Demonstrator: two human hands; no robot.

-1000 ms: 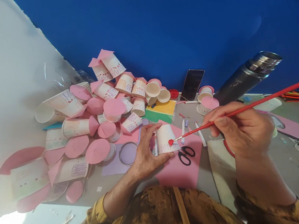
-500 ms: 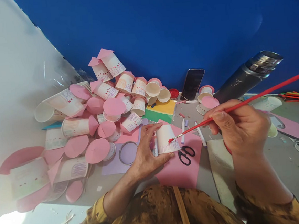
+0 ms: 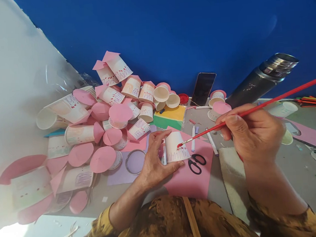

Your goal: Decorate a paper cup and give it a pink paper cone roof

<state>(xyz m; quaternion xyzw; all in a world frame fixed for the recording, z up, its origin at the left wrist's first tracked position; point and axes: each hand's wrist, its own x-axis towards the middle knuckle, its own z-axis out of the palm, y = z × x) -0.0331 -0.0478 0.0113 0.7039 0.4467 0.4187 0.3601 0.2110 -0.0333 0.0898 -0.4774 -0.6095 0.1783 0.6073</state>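
My left hand (image 3: pixel 154 162) grips a white paper cup (image 3: pixel 172 142) turned rim-down, its fingers above and thumb below. Purple zigzag strokes run along the cup near its rim, with a few small red marks above them. A long red paintbrush (image 3: pixel 245 113) is pinched in my right hand (image 3: pixel 253 134). Its red-coated tip is at the cup's side, touching or very near it. Beneath the cup lies a pink paper sheet (image 3: pixel 190 185) with black-handled scissors (image 3: pixel 197 164) on it.
Left of my hands, many decorated cups with pink paper roofs (image 3: pixel 103 159) are heaped. A tape ring (image 3: pixel 135 162) rests on purple paper. Markers (image 3: pixel 212 141) and a cloth (image 3: pixel 234 178) lie to the right. A phone (image 3: pixel 203 88) and a dark flask (image 3: pixel 253 83) are by the blue wall.
The brush tip has shifted slightly up and left on the cup. More red marks show near the purple strokes. My left hand and the cup have stayed put.
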